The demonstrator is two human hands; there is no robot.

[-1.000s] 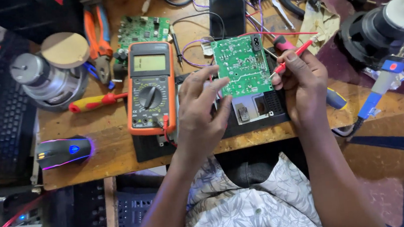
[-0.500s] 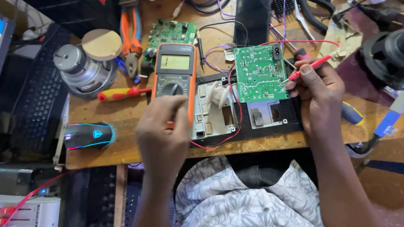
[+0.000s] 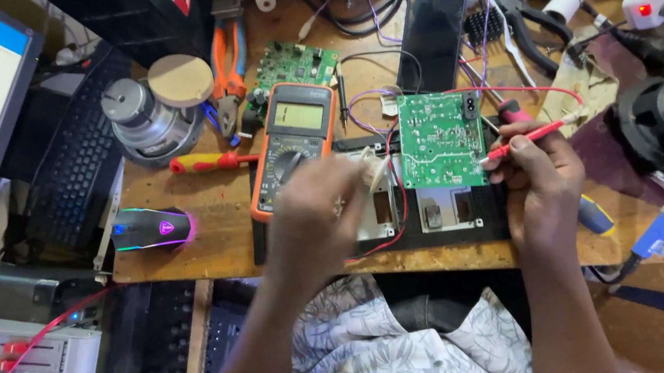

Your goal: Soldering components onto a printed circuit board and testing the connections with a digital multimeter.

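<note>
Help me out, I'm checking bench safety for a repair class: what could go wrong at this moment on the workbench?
The right hand holds a red probe at the edge of the green circuit board; a slip could bridge solder points. The blurred left hand is over the orange multimeter and might nudge it. Red leads loop under both hands and could snag, tugging the board.

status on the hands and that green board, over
Right hand holds red probe at green circuit board edge. Left hand, blurred, beside orange multimeter. Red lead trails between them.
</note>
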